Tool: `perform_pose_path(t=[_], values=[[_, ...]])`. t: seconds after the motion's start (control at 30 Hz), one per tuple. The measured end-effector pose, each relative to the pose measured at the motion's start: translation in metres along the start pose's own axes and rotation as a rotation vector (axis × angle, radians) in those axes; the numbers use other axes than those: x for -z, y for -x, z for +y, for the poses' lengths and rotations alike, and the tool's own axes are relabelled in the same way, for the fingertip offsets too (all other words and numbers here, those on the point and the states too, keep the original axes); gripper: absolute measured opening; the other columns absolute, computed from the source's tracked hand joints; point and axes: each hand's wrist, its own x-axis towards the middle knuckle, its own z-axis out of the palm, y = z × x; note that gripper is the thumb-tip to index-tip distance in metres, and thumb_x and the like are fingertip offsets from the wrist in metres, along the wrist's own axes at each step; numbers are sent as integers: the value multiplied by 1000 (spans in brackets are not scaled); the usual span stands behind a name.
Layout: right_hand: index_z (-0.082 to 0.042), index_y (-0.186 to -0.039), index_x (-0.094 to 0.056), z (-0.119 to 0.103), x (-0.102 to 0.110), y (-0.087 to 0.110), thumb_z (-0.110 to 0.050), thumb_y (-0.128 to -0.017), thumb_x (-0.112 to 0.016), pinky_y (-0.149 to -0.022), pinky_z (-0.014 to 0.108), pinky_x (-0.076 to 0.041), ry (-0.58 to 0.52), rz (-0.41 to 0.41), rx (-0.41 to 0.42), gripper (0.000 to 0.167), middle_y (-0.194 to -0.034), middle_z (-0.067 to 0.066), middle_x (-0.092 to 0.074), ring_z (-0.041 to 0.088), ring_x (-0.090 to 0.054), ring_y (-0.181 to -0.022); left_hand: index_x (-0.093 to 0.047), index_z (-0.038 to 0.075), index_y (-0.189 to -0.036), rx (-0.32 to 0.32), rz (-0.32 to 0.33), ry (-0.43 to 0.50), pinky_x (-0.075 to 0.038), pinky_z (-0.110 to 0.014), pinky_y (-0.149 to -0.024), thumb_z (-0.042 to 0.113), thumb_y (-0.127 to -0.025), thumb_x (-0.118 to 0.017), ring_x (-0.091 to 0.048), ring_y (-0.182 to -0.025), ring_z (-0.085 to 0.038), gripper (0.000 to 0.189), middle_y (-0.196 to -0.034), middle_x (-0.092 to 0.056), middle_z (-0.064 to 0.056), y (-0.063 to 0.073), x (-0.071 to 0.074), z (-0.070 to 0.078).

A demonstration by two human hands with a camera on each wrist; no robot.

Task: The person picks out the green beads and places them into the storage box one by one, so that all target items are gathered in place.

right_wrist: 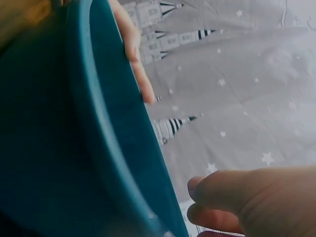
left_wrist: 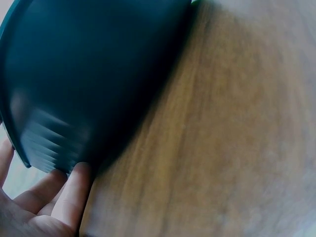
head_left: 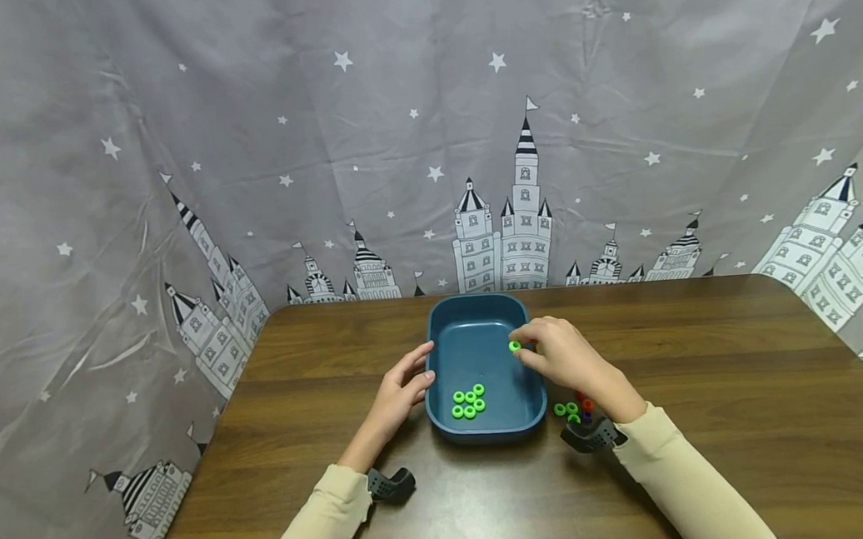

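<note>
A blue plastic bin [head_left: 483, 366] stands upright on the table, and several small green rings [head_left: 469, 397] lie on its floor near the front left. My right hand [head_left: 569, 360] is over the bin's right rim, pinching one green ring [head_left: 514, 345] between thumb and fingers. That ring is not visible in the right wrist view, where the thumb and fingers show beside the bin wall [right_wrist: 116, 98]. At the bin's left side, my left hand [head_left: 398, 393] touches the wall with its fingertips. The left wrist view shows these fingers [left_wrist: 74, 197] against the ribbed outer wall [left_wrist: 54, 133].
Just right of the bin, partly under my right forearm, lie several more green rings [head_left: 566, 409], along with red rings [head_left: 587, 405] and a dark blue one [head_left: 586, 417]. The brown wooden table [head_left: 708, 350] ends at a grey curtain [head_left: 392, 139] printed with castles and stars.
</note>
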Motion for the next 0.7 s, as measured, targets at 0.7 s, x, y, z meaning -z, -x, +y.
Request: perform_pose_path(t=[0.7], values=[[-3,-107,-78,-23,-38,-18,-12,-90,-74,-76,33,-58,8,-175,62,19,-94,5,-76,17,-69,-86,-43,8,-155,-16,-7,2,-57,-49,-100,11,-103,-55,-55,-131,-44,53,-152,-47,-29,0,1,-2]])
